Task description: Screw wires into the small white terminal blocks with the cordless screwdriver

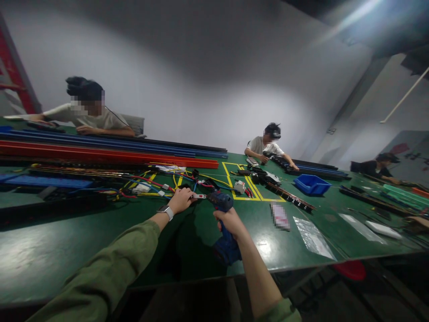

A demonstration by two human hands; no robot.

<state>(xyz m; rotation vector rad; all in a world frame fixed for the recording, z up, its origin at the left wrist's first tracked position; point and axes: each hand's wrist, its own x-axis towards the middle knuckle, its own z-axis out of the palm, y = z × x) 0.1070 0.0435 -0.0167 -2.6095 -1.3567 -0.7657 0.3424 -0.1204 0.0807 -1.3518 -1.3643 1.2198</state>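
Observation:
A blue cordless drill (223, 202) is gripped by my right hand (230, 222), whose fingers wrap round its handle. Its nose points left, to a small light-coloured part with red marks (200, 197). On the near end of that part my left hand (181, 201) is closed, fingertips pinched together. The drill's front end seems to meet the part, but I cannot tell whether its bit touches. Just behind my left hand lie a bundle of red, blue and yellow wires (150, 190) and a white connector (141, 188).
Long orange (134, 154) and blue rails (100, 142) lie at the back left. A blue bin (311, 184), a copper-lined strip (290, 198) and plastic bags (313, 237) are to the right on the green table (134, 259). Co-workers sit across and at the far right.

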